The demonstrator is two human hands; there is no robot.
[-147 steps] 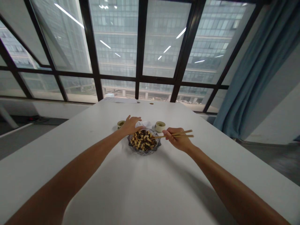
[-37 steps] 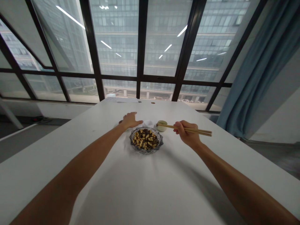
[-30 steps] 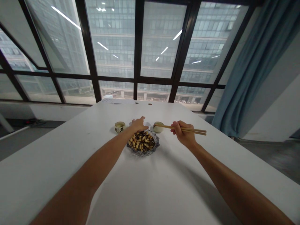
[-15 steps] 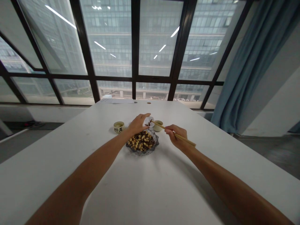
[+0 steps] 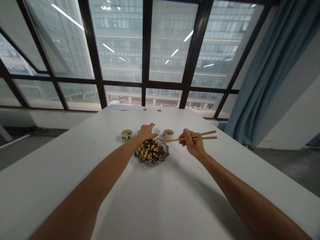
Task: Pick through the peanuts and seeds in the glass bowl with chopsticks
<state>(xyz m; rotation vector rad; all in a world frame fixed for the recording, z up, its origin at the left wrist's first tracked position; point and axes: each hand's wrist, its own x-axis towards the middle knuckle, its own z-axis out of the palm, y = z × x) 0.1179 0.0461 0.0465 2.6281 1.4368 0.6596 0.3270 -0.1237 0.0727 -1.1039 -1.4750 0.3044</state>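
Over a white table [image 5: 135, 200] by dark-framed glass windows [image 5: 172, 43], the right hand [image 5: 192, 143] clasps tan wooden chopsticks [image 5: 207, 137], the left hand's [image 5: 146, 132] grip unclear.

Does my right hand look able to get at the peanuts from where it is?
Likely yes: the right hand holds chopsticks with tips near the bowl, and nothing visibly blocks the peanuts from that side; the left hand lies farther left.
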